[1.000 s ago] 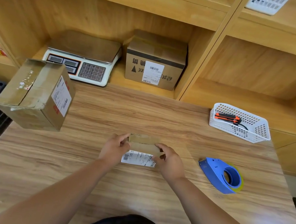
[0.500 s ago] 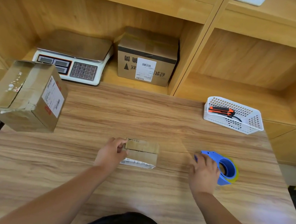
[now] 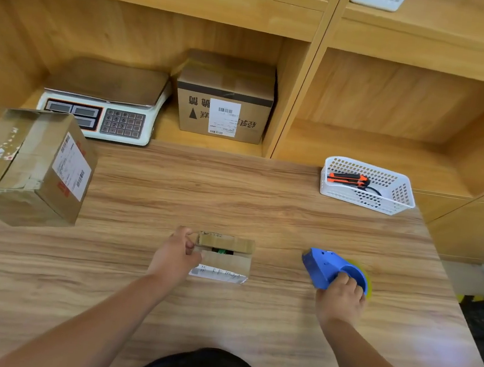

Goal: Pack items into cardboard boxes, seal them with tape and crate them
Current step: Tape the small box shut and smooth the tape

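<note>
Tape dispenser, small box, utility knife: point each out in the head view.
tape dispenser (image 3: 323, 266): head view, blue body, front end.
small box (image 3: 227, 262): head view, near top flap.
utility knife (image 3: 346, 178): head view, orange handle.

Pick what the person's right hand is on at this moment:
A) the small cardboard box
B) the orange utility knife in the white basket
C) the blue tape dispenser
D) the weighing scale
C: the right hand grips the blue tape dispenser, its fingers curled over the top, while the left hand holds the small cardboard box.
</note>
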`<state>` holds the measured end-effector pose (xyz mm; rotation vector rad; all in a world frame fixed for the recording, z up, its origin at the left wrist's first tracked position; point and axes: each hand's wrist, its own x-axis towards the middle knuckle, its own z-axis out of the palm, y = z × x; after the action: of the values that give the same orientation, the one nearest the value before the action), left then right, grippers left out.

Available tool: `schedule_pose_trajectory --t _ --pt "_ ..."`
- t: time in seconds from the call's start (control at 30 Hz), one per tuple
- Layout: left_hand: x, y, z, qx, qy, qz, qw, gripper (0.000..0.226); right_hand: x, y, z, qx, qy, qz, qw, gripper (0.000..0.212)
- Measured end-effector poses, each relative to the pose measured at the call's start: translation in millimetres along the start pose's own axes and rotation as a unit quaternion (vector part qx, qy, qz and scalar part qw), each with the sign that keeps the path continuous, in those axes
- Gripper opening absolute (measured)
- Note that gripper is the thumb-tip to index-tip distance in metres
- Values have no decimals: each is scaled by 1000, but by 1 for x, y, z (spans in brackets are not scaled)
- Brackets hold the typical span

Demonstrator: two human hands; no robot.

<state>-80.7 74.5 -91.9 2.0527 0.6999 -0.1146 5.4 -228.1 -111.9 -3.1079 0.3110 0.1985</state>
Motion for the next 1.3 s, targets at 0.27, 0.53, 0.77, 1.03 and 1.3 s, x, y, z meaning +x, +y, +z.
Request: schedule_pose_trajectory --t 0.27,0.53,0.77,1.03,1.3 --pt "-6 10 -3 8 14 2 1000 48 -4 -5 -6 23 -25 3 999 43" --pt "-13 50 -11 61 54 80 993 64 -17 -39 -25 203 142 -160 955 45" --pt "-22 97 -22 112 38 254 960 65 -33 -64 -46 271 211 -306 888 44" --pt "-33 99 -33 76 20 281 957 42 -41 -75 -56 290 196 -346 871 37" --pt "-25 96 -51 -27 19 229 973 27 -36 -78 -67 271 144 -415 856 42"
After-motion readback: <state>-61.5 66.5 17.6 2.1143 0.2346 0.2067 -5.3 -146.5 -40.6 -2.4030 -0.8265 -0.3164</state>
